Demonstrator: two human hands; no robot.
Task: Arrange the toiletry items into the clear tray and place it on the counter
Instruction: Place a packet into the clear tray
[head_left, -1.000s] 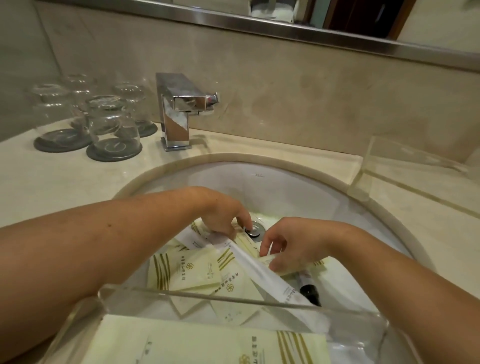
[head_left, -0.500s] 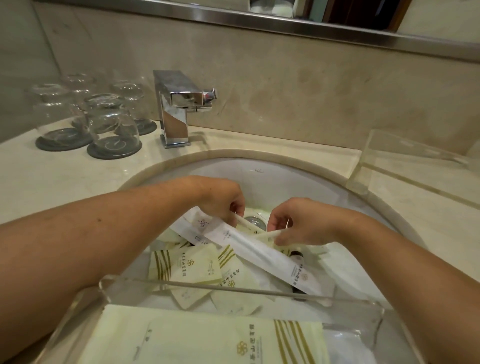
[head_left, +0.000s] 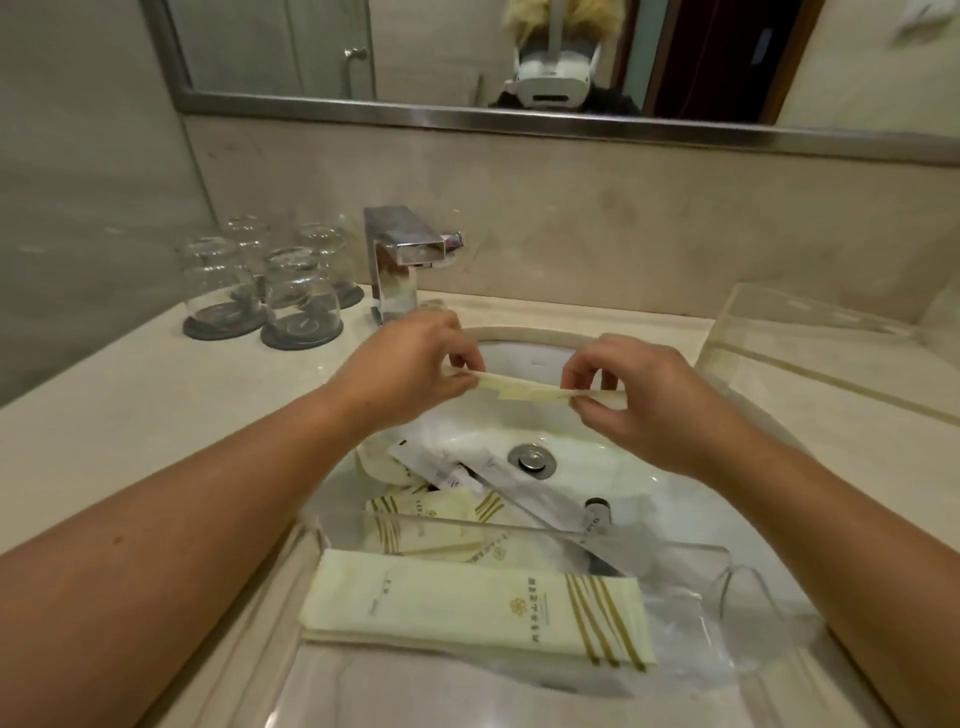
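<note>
Both hands, left hand (head_left: 415, 364) and right hand (head_left: 639, 395), pinch a flat packet (head_left: 524, 388) by its ends above the sink (head_left: 649, 499), likely squaring it for the tray (head_left: 519, 535).

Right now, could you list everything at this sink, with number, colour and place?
sink: one, white, in the beige counter
held packet: one, cream, above the sink
loose packets: several, cream and white, in the sink
bottle: one, dark cap, in the sink
clear tray: one, transparent, at the sink's near edge
striped packet: one, cream with gold stripes, in the clear tray
second tray: one, transparent, on the counter, right
faucet: one, chrome, behind the sink
glasses: four, clear, on dark coasters, left of the faucet
mirror: one, metal-framed, on the wall
left hand: pinches the held packet's left end
right hand: pinches its right end
</note>
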